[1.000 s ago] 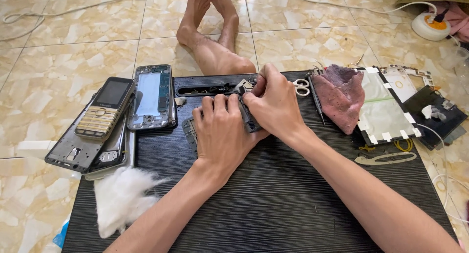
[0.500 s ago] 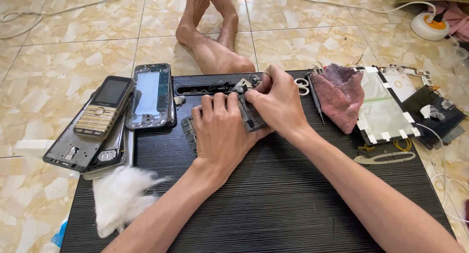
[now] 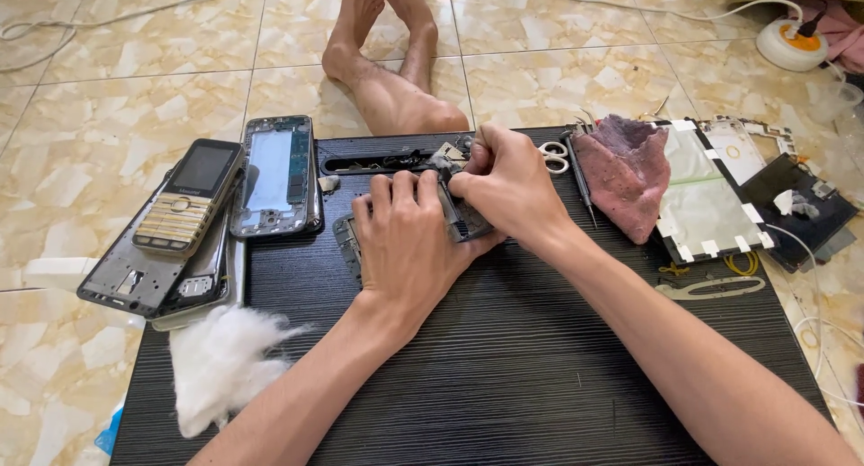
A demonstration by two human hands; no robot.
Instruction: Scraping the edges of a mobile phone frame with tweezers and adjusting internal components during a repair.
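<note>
A black ribbed mat (image 3: 504,385) fills the lower and middle part of the frame, lying on a beige tiled floor (image 3: 117,79). The person's bare legs (image 3: 396,88) lie crossed at the upper centre.

In the centre of the frame, both hands meet over a small dark phone part (image 3: 463,216) that lies on the mat. The left hand (image 3: 409,241) lies flat on it, fingers bent over its top edge, pressing it down. The right hand (image 3: 508,191) is clenched around a small tool at the upper end of the part; the tool itself is mostly hidden.

At the right, a pink cloth (image 3: 625,173) lies beside an opened device with white tape (image 3: 706,196). At the left lie a phone frame (image 3: 274,173) and a keypad phone (image 3: 189,196). White cotton (image 3: 220,362) sits at the lower left. Small scissors (image 3: 555,155) lie just above the right hand.
</note>
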